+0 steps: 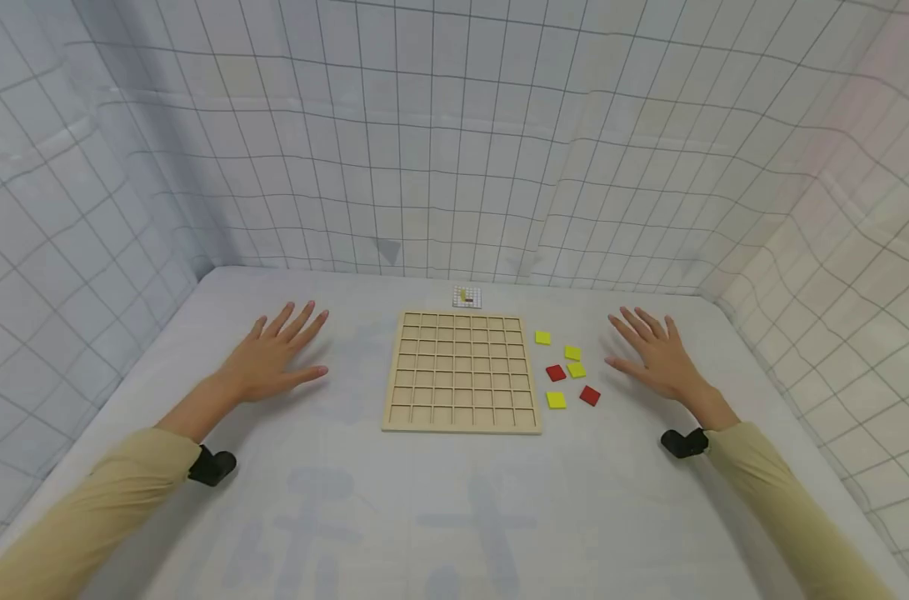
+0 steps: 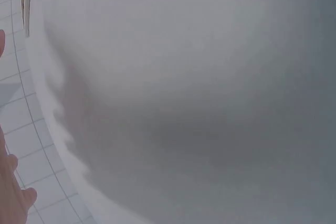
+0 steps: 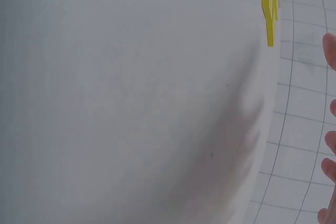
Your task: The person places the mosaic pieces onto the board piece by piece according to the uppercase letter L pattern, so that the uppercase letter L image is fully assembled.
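Between the two hands lies a pale wooden grid board (image 1: 463,372) with bare square compartments. My left hand (image 1: 270,358) is spread with straight fingers to the board's left, holding nothing; its shadow falls on the cloth in the left wrist view. On the other side, my right hand (image 1: 652,354) is also spread and holds nothing. Nearest to it are several loose square tiles: a yellow tile (image 1: 572,353), another yellow tile (image 1: 556,400), a red tile (image 1: 590,396) and a second red tile (image 1: 556,373). Only fingertips show at the edges of the wrist views.
Behind the board lies a small white gridded card (image 1: 466,297) with yellow and dark red marks. White cloth (image 1: 454,500) covers the table. Grid-patterned curtains (image 1: 454,150) enclose the back and both sides. Each wrist carries a black strapped device (image 1: 212,465).
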`<state>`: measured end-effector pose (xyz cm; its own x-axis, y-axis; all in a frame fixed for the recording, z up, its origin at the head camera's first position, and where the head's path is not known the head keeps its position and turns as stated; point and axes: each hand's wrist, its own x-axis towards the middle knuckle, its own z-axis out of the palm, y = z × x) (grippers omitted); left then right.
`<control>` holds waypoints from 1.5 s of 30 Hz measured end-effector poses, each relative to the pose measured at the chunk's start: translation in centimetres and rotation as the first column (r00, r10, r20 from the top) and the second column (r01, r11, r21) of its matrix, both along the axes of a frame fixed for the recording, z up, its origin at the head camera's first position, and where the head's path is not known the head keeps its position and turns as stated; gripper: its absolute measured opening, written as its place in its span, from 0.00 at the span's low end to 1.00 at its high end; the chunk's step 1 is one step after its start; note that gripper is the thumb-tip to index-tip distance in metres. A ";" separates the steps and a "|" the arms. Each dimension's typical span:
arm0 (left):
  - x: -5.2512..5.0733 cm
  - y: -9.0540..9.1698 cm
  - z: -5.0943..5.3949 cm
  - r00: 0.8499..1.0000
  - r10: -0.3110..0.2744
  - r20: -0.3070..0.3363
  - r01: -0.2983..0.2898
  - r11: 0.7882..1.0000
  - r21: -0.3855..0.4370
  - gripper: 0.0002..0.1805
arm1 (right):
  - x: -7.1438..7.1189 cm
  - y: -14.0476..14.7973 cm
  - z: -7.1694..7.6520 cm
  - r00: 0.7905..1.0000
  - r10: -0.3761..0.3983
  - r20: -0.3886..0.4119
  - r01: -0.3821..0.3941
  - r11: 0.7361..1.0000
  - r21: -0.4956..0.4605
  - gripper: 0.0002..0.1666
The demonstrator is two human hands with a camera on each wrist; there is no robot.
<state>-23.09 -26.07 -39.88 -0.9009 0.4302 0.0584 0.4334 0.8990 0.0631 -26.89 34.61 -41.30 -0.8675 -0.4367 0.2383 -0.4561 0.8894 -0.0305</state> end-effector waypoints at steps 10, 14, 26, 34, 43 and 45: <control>-1.3 4.5 -0.8 0.993 -0.105 0.058 0.102 0.994 0.048 0.46 | -1.5 -3.4 -0.3 0.999 0.041 0.016 -0.039 0.996 -0.080 0.30; -1.3 6.3 -1.0 0.973 -0.190 0.129 0.182 0.981 0.068 0.47 | -2.0 -4.4 -0.5 0.999 0.040 0.027 -0.037 0.994 -0.106 0.25; -1.3 10.3 -1.5 0.922 -0.308 0.234 0.292 0.951 0.100 0.53 | -2.3 -5.3 -1.1 0.996 0.021 0.083 -0.006 0.985 -0.172 0.19; -1.4 10.8 -1.1 0.908 -0.277 0.315 0.293 0.956 -0.005 0.53 | -2.5 -5.4 -1.2 0.992 -0.009 0.123 0.030 0.985 -0.172 0.19; -1.8 10.9 -1.2 0.903 -0.255 0.347 0.290 0.955 -0.053 0.54 | -2.8 -5.2 -0.7 0.977 -0.035 0.210 0.071 0.984 -0.165 0.19; -1.8 10.9 -1.2 0.902 -0.259 0.345 0.295 0.954 -0.055 0.54 | -2.9 -5.2 -0.7 0.977 -0.036 0.208 0.071 0.984 -0.163 0.19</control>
